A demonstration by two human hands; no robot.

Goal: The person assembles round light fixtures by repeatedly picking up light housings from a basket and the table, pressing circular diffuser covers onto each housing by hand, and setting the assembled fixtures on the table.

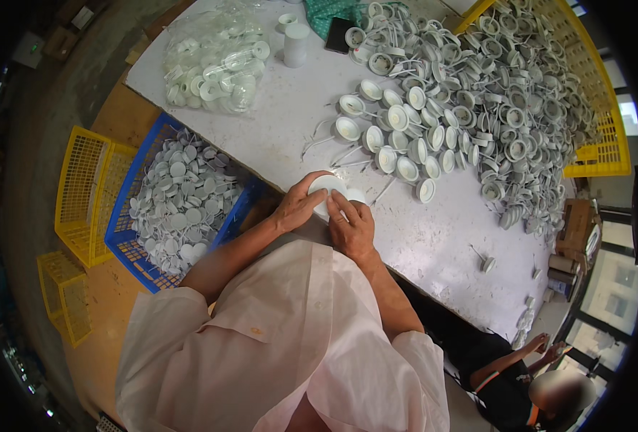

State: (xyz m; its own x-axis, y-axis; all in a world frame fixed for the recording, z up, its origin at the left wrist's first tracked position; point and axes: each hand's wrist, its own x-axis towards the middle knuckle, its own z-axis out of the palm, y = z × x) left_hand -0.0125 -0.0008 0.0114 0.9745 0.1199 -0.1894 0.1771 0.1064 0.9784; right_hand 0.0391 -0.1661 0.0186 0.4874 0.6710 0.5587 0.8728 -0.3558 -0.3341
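Near the table's front edge, my left hand [297,207] is closed round the rim of a smooth round white cover [328,184]. My right hand [353,227] has its thumb and fingertips pressed on the same cover from the other side. A second white round piece [356,195] shows just behind the right fingers; whether it is held or lies on the table I cannot tell. Just beyond my hands stands a group of small round white lamp housings [398,119], open side up, with wires trailing from them.
A large heap of similar housings [506,108] spills from a yellow crate [603,155]. At the far left lies a clear bag of white rings [214,72], beside a white jar [296,47]. A blue crate [121,230] holds finished-looking white discs. Another person [506,381] works at right.
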